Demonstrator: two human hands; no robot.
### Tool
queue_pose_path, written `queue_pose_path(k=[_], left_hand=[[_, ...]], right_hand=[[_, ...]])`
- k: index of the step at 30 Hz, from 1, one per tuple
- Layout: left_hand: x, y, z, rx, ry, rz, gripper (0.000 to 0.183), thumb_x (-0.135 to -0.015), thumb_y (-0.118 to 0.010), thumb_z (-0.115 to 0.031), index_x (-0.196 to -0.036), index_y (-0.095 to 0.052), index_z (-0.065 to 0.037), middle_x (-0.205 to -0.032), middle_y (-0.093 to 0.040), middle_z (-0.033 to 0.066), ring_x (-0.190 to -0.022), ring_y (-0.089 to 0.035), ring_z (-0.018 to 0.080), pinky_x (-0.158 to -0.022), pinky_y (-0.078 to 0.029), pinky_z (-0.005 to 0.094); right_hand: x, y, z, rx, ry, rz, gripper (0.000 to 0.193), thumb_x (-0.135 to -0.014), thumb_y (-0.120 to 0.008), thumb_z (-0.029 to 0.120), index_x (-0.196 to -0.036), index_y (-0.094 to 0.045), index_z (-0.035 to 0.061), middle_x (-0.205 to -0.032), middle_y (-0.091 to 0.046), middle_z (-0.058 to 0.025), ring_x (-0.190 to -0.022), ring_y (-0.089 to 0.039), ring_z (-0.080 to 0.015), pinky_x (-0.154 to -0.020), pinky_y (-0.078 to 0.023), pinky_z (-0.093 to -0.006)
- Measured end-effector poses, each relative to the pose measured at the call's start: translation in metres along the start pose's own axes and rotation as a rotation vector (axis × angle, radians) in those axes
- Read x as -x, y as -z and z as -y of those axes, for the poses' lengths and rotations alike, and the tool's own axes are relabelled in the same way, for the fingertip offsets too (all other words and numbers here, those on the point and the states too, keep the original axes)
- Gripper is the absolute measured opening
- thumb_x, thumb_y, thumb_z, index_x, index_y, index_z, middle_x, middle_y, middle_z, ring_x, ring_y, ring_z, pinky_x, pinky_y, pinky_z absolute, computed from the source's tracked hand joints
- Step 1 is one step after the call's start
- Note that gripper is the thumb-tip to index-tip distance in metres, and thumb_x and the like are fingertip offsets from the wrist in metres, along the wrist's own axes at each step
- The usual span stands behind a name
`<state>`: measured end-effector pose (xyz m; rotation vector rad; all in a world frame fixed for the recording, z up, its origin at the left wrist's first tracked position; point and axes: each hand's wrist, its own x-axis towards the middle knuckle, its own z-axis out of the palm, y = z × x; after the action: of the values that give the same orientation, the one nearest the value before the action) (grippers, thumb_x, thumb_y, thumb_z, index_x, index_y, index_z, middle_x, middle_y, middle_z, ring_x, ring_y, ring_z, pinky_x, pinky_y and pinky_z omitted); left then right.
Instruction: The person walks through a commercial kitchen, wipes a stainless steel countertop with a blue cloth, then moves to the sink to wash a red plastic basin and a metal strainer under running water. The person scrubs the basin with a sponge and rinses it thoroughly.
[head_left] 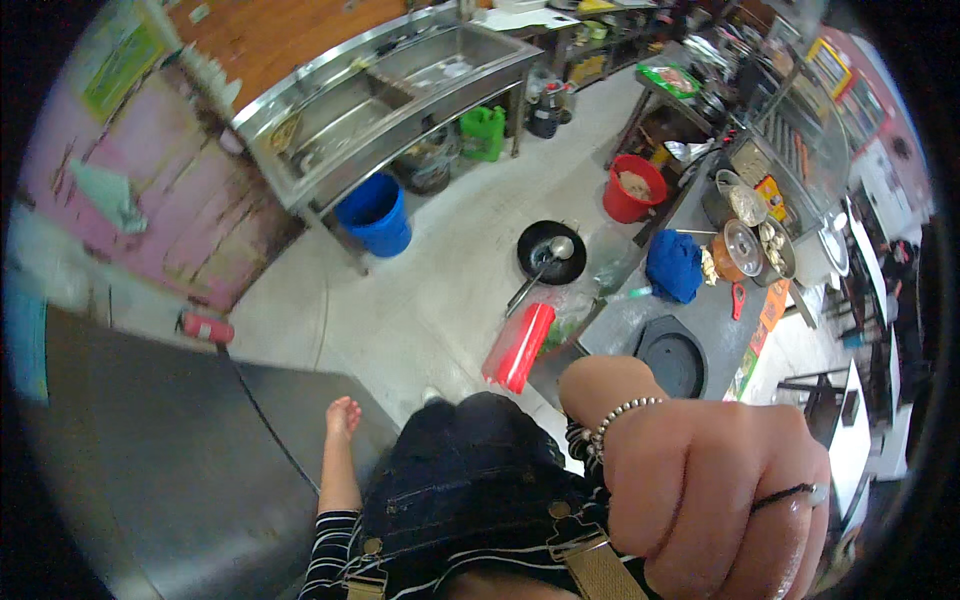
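Observation:
Close in front of the view, my right hand (pixel 715 490) is raised with its fingers curled into a fist. It wears a beaded bracelet (pixel 625 408) and a dark ring. The inside of that hand is hidden, so I cannot make out what it holds, if anything. My left hand (pixel 343 415) hangs low beside my dark apron (pixel 470 470), its fingers loosely curled with nothing seen in them. Near it is the steel surface (pixel 200 470) on the left. Beyond my right hand, a round black tray (pixel 672 358) lies on the grey counter (pixel 625 335).
On the floor ahead stand a black wok (pixel 533 262) with a ladle (pixel 560 250), a red bucket (pixel 632 205) and a clear-and-red package (pixel 522 348). A steel sink (pixel 400 95) with a blue bucket (pixel 376 222) is at far left. Bowls and a blue cloth (pixel 674 264) crowd the counter.

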<state>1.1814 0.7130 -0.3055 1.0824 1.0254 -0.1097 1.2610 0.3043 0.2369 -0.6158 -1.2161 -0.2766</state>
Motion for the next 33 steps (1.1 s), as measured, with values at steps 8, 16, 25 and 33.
queue_pose_path(k=[8,16,25,33], left_hand=[[-0.132,-0.18,-0.196,-0.288,-0.034,0.256,0.017,-0.087,-0.053,-0.017,-0.102,-0.054,-0.011,-0.087,-0.06,0.0033,-0.073,-0.06,0.0136,-0.057,-0.048,0.0239],[-0.25,-0.263,-0.219,-0.793,0.273,0.524,0.019,-0.085,-0.052,-0.017,-0.101,-0.055,-0.008,-0.085,-0.06,0.0049,-0.063,-0.058,0.0151,-0.045,-0.042,0.0247],[-0.364,-0.389,-0.298,-1.306,-0.254,0.6,0.024,-0.074,-0.064,-0.023,-0.062,-0.056,-0.003,-0.05,-0.051,0.0088,-0.045,-0.05,0.0198,-0.042,-0.037,0.0361],[-0.388,-0.765,-0.393,-1.36,-0.845,0.379,0.036,-0.068,-0.072,-0.028,-0.057,-0.052,-0.001,-0.055,-0.051,0.0166,-0.048,-0.046,0.0291,-0.051,-0.04,0.04]], right_hand=[[-0.03,0.089,-0.112,0.322,0.125,-0.078,0.044,-0.083,-0.067,0.025,-0.049,-0.042,0.0091,-0.056,-0.042,0.0027,-0.036,-0.037,-0.0059,-0.032,-0.018,-0.0225],[-0.065,0.258,-0.153,0.328,-0.003,-0.093,0.043,-0.085,-0.063,0.031,-0.049,-0.046,0.0134,-0.057,-0.043,0.0017,-0.05,-0.045,-0.0154,-0.034,-0.022,-0.0256],[-0.026,0.53,-0.224,1.592,-0.761,-0.548,0.026,-0.078,-0.064,0.016,-0.06,-0.049,0.0036,-0.057,-0.049,-0.0095,-0.053,-0.051,-0.0241,-0.048,-0.036,-0.0319],[0.156,0.753,-0.318,1.001,-2.154,0.013,0.047,-0.077,-0.063,0.041,-0.109,-0.06,0.0077,-0.101,-0.063,-0.0178,-0.094,-0.06,-0.0347,-0.082,-0.047,-0.0396]])
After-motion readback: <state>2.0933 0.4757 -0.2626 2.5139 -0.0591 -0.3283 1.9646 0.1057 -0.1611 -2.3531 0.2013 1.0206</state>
